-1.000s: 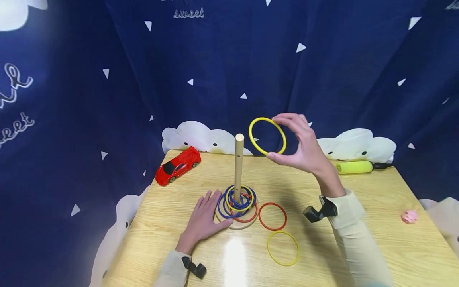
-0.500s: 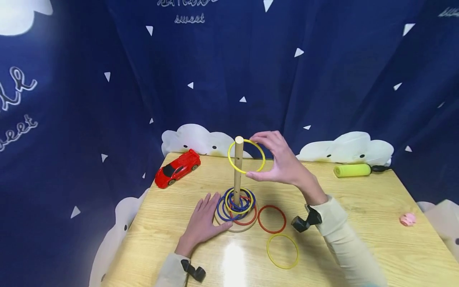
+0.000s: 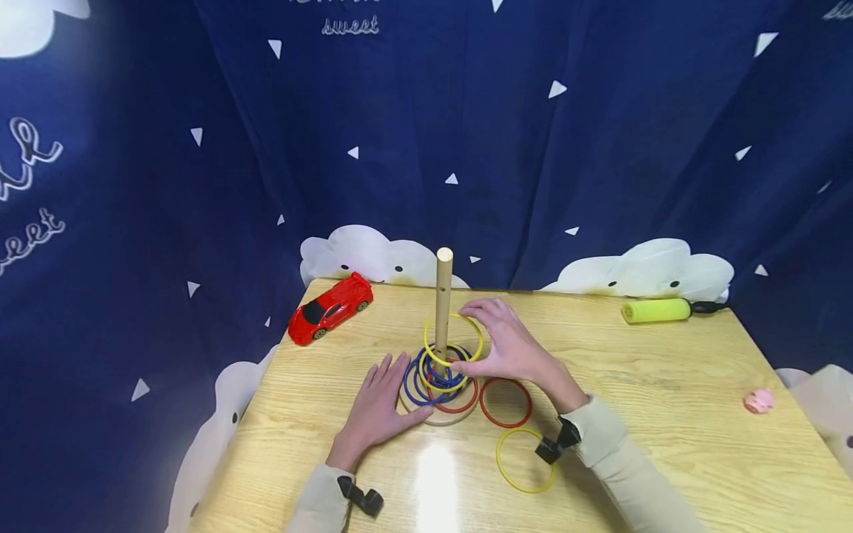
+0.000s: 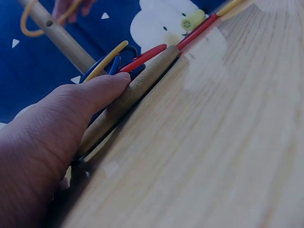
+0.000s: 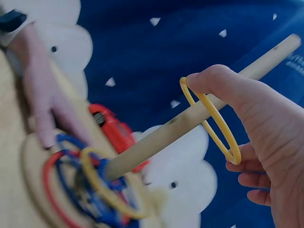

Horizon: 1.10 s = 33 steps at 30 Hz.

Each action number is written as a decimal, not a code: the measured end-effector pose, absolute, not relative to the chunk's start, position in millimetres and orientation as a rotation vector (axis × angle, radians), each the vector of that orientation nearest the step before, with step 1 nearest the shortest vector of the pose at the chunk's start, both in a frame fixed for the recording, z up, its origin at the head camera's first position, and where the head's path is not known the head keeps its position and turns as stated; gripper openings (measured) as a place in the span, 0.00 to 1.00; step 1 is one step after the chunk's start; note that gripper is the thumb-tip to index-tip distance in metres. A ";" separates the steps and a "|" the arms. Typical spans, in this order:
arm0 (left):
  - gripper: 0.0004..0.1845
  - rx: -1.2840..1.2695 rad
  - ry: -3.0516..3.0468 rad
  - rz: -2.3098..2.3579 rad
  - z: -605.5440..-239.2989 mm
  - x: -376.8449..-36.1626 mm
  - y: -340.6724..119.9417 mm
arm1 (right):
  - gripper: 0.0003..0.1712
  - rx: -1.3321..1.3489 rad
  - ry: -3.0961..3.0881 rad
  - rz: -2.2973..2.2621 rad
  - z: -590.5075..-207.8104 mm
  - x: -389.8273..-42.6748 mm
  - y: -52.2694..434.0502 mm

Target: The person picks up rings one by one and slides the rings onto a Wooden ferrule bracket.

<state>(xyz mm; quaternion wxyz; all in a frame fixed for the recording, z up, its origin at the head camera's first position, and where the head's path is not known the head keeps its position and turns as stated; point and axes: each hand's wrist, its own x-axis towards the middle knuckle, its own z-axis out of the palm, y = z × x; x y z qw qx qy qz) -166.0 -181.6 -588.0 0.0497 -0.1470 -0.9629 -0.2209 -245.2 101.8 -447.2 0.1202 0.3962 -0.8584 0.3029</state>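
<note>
Above a pile of rings, my right hand (image 3: 506, 348) pinches a yellow ring (image 5: 221, 124) between thumb and fingers. That ring encircles the upright wooden post (image 3: 444, 289), part way down in the head view. Around the post's foot, blue, red and yellow rings lie heaped on the round wooden base (image 3: 443, 423); one is a blue ring (image 3: 406, 381). My left hand (image 3: 376, 407) rests at the left of the base with fingers extended. In the left wrist view its thumb (image 4: 107, 92) touches the base's edge.
A red ring (image 3: 481, 401) and another yellow ring (image 3: 526, 491) lie flat right of the base. Farther off are a red toy car (image 3: 331, 309), a yellow-green cylinder with a black end (image 3: 656, 311) and a small pink pig-faced toy (image 3: 758, 400). A dark blue curtain (image 3: 413, 96) hangs behind.
My right hand has moved left and then down with the yellow ring, which has gone from beside the post to around it and lower. My left hand stays in place.
</note>
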 end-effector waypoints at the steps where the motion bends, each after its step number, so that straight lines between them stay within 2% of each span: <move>1: 0.62 -0.447 -2.934 -0.673 -588.1 -166.2 -181.9 | 0.54 1.153 -2.526 0.882 -453.4 -244.9 101.4; 15: 0.62 -0.436 -2.929 -0.661 -586.7 -167.4 -182.9 | 0.56 1.053 -2.639 0.782 -508.4 -246.6 106.7; 23: 0.62 -0.445 -2.897 -0.672 -590.6 -163.6 -183.9 | 0.55 0.893 -2.674 0.925 -542.7 -218.3 137.4; 33: 0.61 -0.452 -2.888 -0.684 -588.2 -164.7 -181.6 | 0.51 0.760 -2.676 0.961 -561.4 -183.3 180.0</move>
